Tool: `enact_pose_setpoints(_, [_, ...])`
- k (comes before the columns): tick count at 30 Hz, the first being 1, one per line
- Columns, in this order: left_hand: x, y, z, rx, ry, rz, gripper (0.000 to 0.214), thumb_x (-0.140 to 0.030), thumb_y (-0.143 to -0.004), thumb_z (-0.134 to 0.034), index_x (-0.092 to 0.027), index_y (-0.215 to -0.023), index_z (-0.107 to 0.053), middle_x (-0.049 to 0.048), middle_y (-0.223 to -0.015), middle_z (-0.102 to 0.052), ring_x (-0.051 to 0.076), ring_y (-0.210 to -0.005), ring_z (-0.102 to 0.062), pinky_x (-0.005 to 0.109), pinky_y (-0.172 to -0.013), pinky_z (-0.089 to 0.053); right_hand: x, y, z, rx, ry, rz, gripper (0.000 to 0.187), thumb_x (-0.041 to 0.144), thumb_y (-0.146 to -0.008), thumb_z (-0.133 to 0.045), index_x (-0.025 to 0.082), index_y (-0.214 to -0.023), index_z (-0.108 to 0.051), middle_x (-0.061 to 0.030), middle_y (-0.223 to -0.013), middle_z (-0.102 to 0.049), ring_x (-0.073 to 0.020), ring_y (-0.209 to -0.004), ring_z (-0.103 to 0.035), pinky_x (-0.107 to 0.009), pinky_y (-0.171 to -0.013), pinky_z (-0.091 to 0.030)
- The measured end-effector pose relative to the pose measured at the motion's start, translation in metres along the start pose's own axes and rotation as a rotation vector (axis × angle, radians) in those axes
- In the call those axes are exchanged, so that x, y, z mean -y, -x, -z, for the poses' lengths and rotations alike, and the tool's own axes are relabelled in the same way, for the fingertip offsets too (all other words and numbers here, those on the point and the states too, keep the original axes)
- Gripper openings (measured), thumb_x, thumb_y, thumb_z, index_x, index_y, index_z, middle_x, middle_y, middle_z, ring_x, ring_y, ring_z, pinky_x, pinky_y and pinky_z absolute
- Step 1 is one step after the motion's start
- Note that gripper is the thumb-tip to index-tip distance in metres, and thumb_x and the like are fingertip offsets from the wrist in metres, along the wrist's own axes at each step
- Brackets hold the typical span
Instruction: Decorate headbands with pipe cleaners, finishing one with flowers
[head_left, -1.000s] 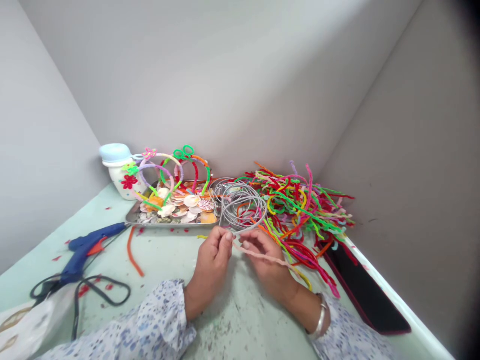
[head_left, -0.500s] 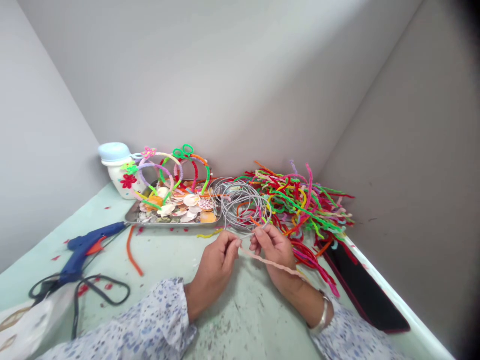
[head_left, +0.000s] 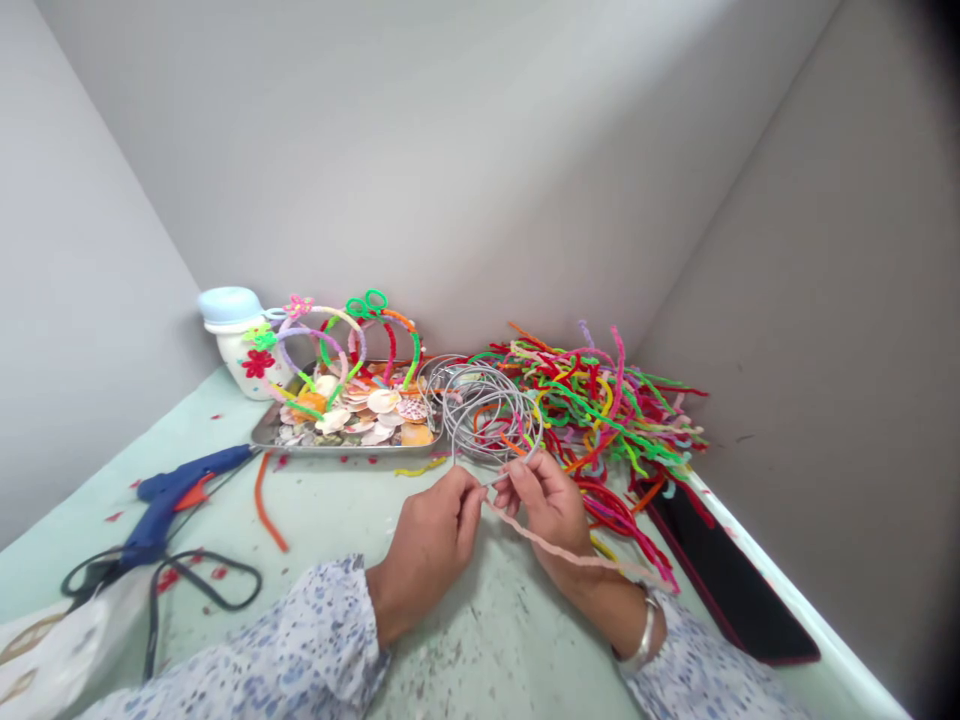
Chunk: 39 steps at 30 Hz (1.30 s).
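My left hand [head_left: 431, 530] is closed, thumb against the bent fingers, pinching one end of a pale pink pipe cleaner [head_left: 555, 550] together with what looks like the wire. The pipe cleaner's long tail runs to the right across my right wrist. A grey wire [head_left: 493, 481] passes between my two hands. My right hand [head_left: 544, 505] pinches that wire between thumb and fingers. Just beyond both hands lies a loose coil of grey wire [head_left: 491, 400]. The exact spot where pipe cleaner and wire meet is hidden by my fingertips.
A metal tray [head_left: 352, 450] of shells and pipe-cleaner headbands [head_left: 322, 335] stands behind, beside a white jar [head_left: 240, 345]. Pipe cleaners [head_left: 600, 410] are heaped at right, near a black phone-like slab [head_left: 735, 575]. A blue glue gun [head_left: 161, 500] with its cord lies left.
The pipe cleaner's tail has swung outward and now stretches farther right over my right wrist. Both hands have shifted only slightly and keep their pinches.
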<state>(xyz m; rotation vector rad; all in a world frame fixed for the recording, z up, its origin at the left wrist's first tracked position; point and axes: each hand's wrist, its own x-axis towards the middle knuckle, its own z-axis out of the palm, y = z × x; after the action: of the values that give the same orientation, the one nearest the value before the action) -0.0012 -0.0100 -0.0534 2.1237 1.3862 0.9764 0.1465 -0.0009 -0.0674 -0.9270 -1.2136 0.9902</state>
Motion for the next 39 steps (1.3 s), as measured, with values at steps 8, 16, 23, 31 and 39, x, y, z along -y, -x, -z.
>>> enact_pose_setpoints(8, [0.0012,0.0021,-0.0019,0.013,-0.140,-0.048,0.021,-0.032,-0.091,-0.040,-0.020,-0.076,-0.050,-0.0020,-0.060,-0.053,0.011,-0.051,-0.045,0.023,-0.052,-0.030,0.0001,0.0005,0.0023,0.020,0.028,0.015,0.023,0.038,-0.089,-0.052,0.019,-0.077,-0.053,0.0008,-0.065,-0.060,-0.0116,-0.055,-0.057,-0.024,-0.052,-0.046])
enact_pose_setpoints(16, [-0.0026,0.0046,0.0009,0.022,0.055,-0.070,0.014,-0.027,-0.091,-0.041,-0.020,-0.086,-0.052,-0.0015,-0.070,-0.056,0.012,-0.060,-0.049,0.023,-0.058,-0.035,0.0011,0.0005,0.0012,-0.002,0.025,0.058,0.022,0.036,-0.090,-0.051,0.019,-0.077,-0.054,0.0023,-0.062,-0.057,-0.0105,-0.054,-0.053,-0.023,-0.053,-0.044])
enact_pose_setpoints(23, [0.0007,0.0038,-0.0010,0.021,0.049,-0.032,0.014,-0.025,-0.089,-0.041,-0.020,-0.083,-0.052,-0.0019,-0.068,-0.056,0.012,-0.058,-0.049,0.023,-0.057,-0.034,-0.0014,0.0002,0.0021,0.013,0.058,0.054,0.021,0.036,-0.090,-0.051,0.019,-0.079,-0.055,0.0015,-0.063,-0.058,-0.0112,-0.055,-0.053,-0.025,-0.054,-0.044])
enact_pose_setpoints(31, [-0.0003,0.0036,-0.0019,-0.011,0.000,-0.003,0.013,-0.022,-0.087,-0.045,-0.020,-0.076,-0.051,-0.0037,-0.063,-0.054,0.011,-0.056,-0.047,0.022,-0.055,-0.034,-0.0033,0.0019,0.0031,0.018,0.064,0.070,0.020,0.035,-0.090,-0.052,0.019,-0.080,-0.055,0.0011,-0.067,-0.060,-0.0110,-0.057,-0.057,-0.024,-0.056,-0.046])
enact_pose_setpoints(39, [0.0027,0.0022,-0.0052,-0.085,0.104,-0.026,0.012,-0.025,-0.088,-0.046,-0.021,-0.094,-0.056,-0.0005,-0.077,-0.062,0.012,-0.064,-0.054,0.023,-0.061,-0.040,-0.0046,0.0009,0.0022,-0.018,0.015,0.059,0.020,0.036,-0.088,-0.055,0.019,-0.079,-0.055,0.0016,-0.066,-0.062,-0.0102,-0.056,-0.057,-0.022,-0.054,-0.045])
